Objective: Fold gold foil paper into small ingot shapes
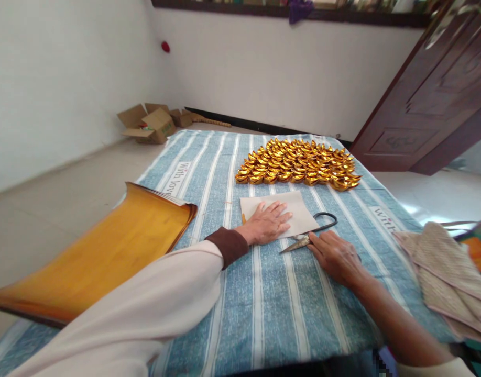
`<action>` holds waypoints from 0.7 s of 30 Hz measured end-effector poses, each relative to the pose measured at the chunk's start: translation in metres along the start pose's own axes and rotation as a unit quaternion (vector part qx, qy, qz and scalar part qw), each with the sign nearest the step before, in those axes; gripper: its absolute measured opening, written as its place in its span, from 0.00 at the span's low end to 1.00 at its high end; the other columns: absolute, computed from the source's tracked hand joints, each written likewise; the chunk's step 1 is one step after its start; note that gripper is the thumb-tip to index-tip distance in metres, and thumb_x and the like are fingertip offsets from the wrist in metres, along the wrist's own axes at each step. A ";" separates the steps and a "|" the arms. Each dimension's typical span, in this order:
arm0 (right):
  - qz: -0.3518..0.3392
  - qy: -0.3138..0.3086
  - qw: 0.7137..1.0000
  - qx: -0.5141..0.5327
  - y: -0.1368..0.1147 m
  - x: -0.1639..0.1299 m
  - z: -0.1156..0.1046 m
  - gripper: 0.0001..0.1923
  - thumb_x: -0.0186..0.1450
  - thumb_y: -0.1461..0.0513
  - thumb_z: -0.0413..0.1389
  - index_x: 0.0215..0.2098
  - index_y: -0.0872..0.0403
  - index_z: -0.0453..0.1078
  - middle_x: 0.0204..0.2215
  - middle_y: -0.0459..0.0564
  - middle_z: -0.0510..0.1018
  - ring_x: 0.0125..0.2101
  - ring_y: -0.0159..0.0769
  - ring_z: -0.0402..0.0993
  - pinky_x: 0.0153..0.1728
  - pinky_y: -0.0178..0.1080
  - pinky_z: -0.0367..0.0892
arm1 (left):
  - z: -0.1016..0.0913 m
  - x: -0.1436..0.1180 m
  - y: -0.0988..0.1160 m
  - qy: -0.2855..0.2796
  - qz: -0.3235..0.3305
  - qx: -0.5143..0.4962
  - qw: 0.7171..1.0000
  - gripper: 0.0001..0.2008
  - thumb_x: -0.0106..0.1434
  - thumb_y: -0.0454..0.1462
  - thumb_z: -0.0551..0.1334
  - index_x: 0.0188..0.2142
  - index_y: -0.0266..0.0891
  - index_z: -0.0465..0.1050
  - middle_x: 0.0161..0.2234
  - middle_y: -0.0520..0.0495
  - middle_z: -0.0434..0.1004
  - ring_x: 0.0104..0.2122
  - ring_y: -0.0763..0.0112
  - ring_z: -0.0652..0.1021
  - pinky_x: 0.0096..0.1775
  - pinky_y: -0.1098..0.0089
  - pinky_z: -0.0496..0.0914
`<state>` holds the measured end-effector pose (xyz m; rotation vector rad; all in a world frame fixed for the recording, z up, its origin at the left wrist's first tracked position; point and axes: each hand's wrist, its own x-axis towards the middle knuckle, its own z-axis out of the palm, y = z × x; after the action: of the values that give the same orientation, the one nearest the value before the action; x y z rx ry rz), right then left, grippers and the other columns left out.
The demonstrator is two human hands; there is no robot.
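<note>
left hand flat, grip open, on paper | right hand seemingly touching scissors, nothing grasped

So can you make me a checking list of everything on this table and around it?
Surface: blue striped cloth over the table.
Job's things: white paper flat; scissors beside it; folded gold ingots heaped behind.
Clutter: stack of gold sheets left; beige towel right.
Hands: left hand pressing the paper; right hand touching the scissors.
Cables: nothing seen.
Surroundings: cardboard boxes on the floor, wooden door.
</note>
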<state>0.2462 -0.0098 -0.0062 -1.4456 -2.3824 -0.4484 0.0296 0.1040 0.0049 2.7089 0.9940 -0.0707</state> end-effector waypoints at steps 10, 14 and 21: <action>-0.007 -0.001 1.000 0.014 -0.004 -0.008 -0.004 0.13 0.70 0.60 0.47 0.44 0.57 0.71 0.25 0.49 0.71 0.29 0.38 0.68 0.30 0.38 0.60 | 0.001 0.001 -0.001 -0.001 0.005 0.001 1.000 0.27 0.70 0.50 0.39 0.65 0.47 0.52 0.68 0.45 0.42 0.66 0.57 0.45 0.60 0.44 0.40; -0.010 0.001 1.000 0.014 -0.010 0.005 0.000 0.14 0.70 0.59 0.47 0.44 0.56 0.71 0.25 0.49 0.72 0.30 0.38 0.68 0.30 0.37 0.60 | 0.000 0.000 0.000 -0.006 0.005 -0.005 1.000 0.27 0.70 0.50 0.39 0.65 0.46 0.51 0.68 0.45 0.43 0.67 0.57 0.44 0.60 0.43 0.40; -0.021 -0.003 0.999 0.028 -0.012 0.001 -0.005 0.13 0.70 0.59 0.47 0.43 0.56 0.72 0.25 0.49 0.71 0.29 0.37 0.68 0.31 0.38 0.60 | -0.001 0.001 0.000 -0.009 0.004 -0.012 1.000 0.28 0.70 0.50 0.39 0.65 0.46 0.51 0.68 0.45 0.42 0.66 0.56 0.45 0.60 0.42 0.41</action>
<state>0.2355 -0.0167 -0.0031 -1.3787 -2.4143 -0.3854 0.0306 0.1050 0.0061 2.6859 0.9725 -0.0820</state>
